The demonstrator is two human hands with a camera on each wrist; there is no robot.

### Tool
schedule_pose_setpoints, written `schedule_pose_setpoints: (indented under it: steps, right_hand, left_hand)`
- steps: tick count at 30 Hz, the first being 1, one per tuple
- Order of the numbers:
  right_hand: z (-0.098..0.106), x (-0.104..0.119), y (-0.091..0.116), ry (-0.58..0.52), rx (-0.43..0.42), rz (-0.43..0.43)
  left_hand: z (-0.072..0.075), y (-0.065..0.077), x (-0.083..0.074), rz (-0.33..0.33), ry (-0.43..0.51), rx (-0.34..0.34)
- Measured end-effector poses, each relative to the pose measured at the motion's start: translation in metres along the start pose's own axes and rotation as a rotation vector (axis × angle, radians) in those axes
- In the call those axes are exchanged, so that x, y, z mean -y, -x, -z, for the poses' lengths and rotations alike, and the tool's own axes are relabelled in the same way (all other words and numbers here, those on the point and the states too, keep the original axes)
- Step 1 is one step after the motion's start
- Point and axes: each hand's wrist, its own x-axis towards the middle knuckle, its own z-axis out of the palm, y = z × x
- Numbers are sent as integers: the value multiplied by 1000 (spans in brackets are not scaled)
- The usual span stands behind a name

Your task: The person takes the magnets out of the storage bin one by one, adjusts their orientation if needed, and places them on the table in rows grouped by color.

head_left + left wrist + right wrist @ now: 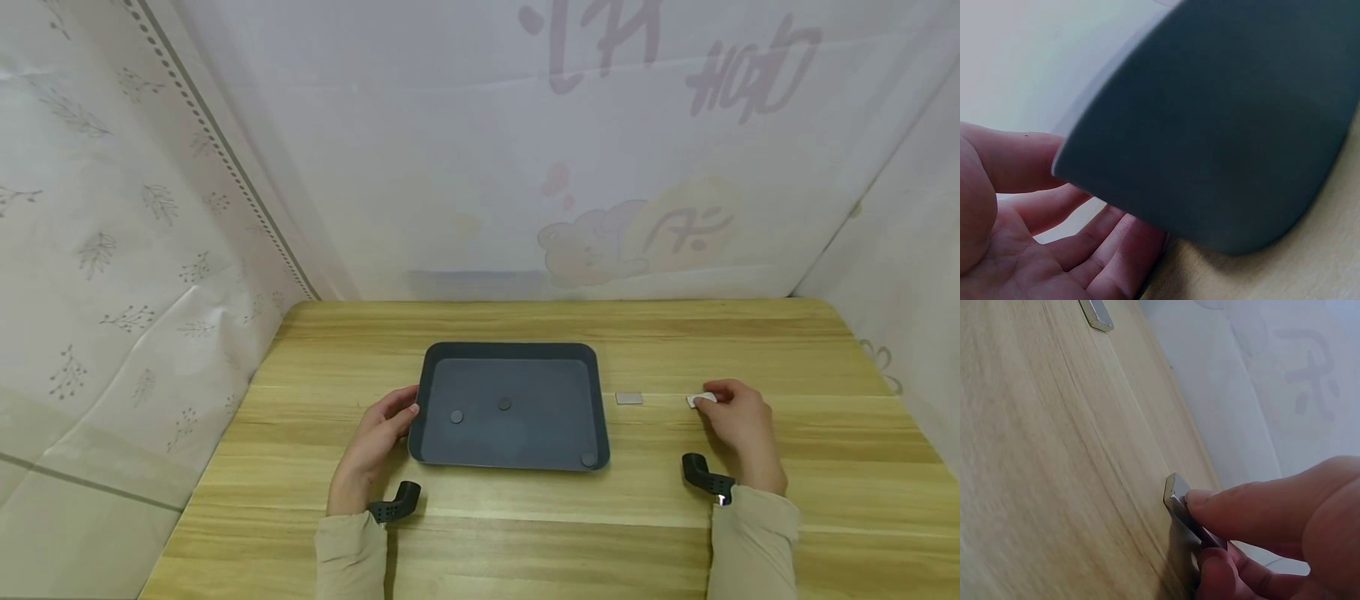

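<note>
In the head view, the left hand (377, 435) grips the left side of the dark grey tray (536, 417), thumb at the rim and fingers against the outer wall. Inside the tray, a near disc (457, 417) lies just right of that thumb, a middle disc (505, 404) farther right, and a corner disc (588, 459) well apart from the left fingers. The right hand (741, 423) pinches a small flat piece (693, 403); left of its fingertips, between them and the tray, a flat grey piece (628, 398) lies on the wooden table (555, 533). In the left wrist view, the thumb meets the tray's edge, with the other fingers below it. In the right wrist view, thumb and fingers are clamped on the small flat piece, silvery here, one end jutting past the thumb tip; the flat grey piece lies beyond the fingertips, well apart.
</note>
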Motion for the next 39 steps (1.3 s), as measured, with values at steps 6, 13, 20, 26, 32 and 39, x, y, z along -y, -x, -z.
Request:
schedule_pose_setpoints:
  steps: [6,13,20,26,32,39]
  right_hand:
    - [1,0,1,-6,5,-11]
    - [1,0,1,-4,1,-6]
    - [2,0,0,2,6,-5]
    - [1,0,1,-3,5,-5]
    - [0,-1,2,-1,-5,4]
    - [1,-2,2,-15,4,18]
  left_hand:
    - [-1,-1,2,-4,2,-5]
    - [-1,-1,2,4,13,-10]
    - [-1,-1,1,-3,6,-2]
    - [-1,-1,1,7,5,-3]
    - [-1,-2,2,-2,-16,-9]
    - [-1,-1,2,-7,-17,-20]
